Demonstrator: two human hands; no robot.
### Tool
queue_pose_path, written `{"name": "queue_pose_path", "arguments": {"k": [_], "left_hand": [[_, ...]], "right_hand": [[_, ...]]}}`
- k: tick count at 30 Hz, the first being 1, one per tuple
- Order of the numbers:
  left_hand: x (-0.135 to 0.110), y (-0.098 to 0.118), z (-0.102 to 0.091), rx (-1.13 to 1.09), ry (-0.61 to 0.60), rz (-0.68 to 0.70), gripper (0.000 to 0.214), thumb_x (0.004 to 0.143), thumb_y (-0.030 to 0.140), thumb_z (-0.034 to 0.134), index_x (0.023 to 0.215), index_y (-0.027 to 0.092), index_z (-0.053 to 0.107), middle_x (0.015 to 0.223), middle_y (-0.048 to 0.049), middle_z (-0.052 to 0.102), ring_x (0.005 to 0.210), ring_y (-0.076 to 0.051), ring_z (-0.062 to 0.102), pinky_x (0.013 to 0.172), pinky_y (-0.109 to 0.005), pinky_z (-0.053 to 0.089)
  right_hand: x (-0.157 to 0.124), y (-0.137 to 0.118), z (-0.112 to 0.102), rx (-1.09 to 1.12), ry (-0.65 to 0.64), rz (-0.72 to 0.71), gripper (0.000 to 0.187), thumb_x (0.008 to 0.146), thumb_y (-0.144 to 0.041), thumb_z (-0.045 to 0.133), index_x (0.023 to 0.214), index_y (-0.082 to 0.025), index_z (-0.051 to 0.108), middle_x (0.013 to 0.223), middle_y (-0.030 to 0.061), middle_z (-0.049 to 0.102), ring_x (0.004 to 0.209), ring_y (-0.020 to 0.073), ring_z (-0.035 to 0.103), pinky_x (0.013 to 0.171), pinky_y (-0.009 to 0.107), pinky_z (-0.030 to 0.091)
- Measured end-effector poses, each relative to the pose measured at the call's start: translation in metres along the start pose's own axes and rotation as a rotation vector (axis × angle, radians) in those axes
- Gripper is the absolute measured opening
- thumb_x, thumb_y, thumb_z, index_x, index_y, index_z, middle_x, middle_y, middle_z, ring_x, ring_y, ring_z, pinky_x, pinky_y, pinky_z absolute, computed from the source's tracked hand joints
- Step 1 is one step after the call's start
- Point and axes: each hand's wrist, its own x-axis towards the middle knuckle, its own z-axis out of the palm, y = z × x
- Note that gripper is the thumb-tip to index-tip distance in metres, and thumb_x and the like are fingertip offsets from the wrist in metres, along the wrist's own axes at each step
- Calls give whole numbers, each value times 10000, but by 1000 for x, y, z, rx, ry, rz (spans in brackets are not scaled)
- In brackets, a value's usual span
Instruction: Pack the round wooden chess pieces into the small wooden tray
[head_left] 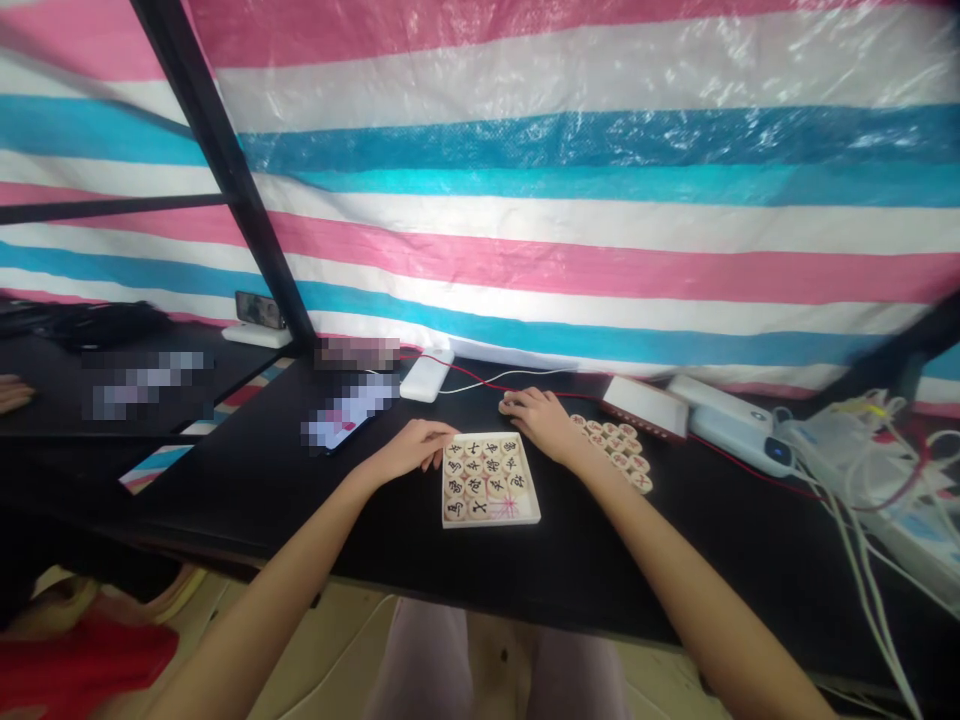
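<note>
A shallow white box (528, 512) lies on the black table, holding several round wooden Chinese chess pieces (473, 465) with black characters. Bare bottom with pink marks shows at its front right. My left hand (414, 447) grips the box at its upper left corner, index finger along the edge and the others curled beside it. Beyond the box's far right corner, my right hand (538, 416) rests low over the table, its fingertips closed on a pale round chess piece (505, 403), mostly covered. More chess pieces (630, 462) with red characters lie grouped right of that hand, partly behind the forearm.
A phone (346, 415) lies to the left, a white power bank (427, 375) behind it. At the back right are a white-topped box (646, 405), a pale device (739, 425) and tangled white cables (862, 530). Another person's hand (13, 393) shows at far left.
</note>
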Motion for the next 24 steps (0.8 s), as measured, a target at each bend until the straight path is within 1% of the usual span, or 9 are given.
{"name": "queue_pose_path", "arguments": {"k": [3,5,11,13,17,18,20,22,24], "left_hand": [[1,-3,-1,19,23,-4,419,853,437,460,1053,119,647,531,19,545,418,-80,459,430,-201,349],[1,-4,-2,22,30,-7,415,854,433,459,1049,120,648,536,16,548,422,-81,459,431,-201,350],[-1,-1,-2,25,24,-3,426,847,440,468,1061,118,647,538,18,542,427,-80,450,434,-200,350],[-1,0,-2,29,20,-8,437,844,445,470,1064,111,644,538,16,544,427,-81,448,433,-201,348],[-1,0,-2,26,29,-10,445,840,453,471,1065,110,643,546,15,546,430,-81,447,447,-208,361],[-1,0,-2,25,31,-12,449,839,458,471,1065,110,644,546,16,545,430,-81,447,450,-210,365],[0,0,-2,22,29,-22,461,837,470,472,1066,108,642,543,18,541,424,-82,445,450,-214,365],[0,0,-2,18,25,-29,475,836,480,470,1072,104,638,542,19,538,421,-83,441,449,-216,363],[0,1,-2,16,27,-26,479,836,486,468,1070,104,638,543,21,535,419,-80,435,449,-216,363]], "right_hand": [[-11,0,-3,59,47,35,112,864,-201,532,908,-209,635,1205,56,595,1068,230,482,792,352,370],[-22,0,-6,122,52,52,91,866,-207,532,848,-209,621,1178,48,609,1062,220,498,796,339,366],[-39,-3,-24,302,-39,47,79,860,-248,556,835,-210,620,955,23,678,876,169,598,785,313,341],[-40,-6,-37,357,-24,65,90,840,-276,587,814,-206,638,920,20,687,844,169,605,807,323,345],[-40,-25,-68,583,25,67,181,793,-386,637,860,-223,677,968,14,696,776,148,610,820,317,390],[-40,-32,-74,641,-3,42,198,782,-404,644,869,-230,684,971,10,698,776,146,612,813,308,403],[-40,-46,-81,726,-110,-28,192,771,-402,657,873,-244,694,946,-6,704,786,140,613,793,282,419],[-40,-57,-81,785,-222,-80,169,760,-363,676,880,-247,698,910,-21,703,756,124,610,741,246,433],[-41,-63,-76,826,-284,-104,168,746,-320,695,892,-237,696,887,-25,698,713,108,601,693,219,440]]}}
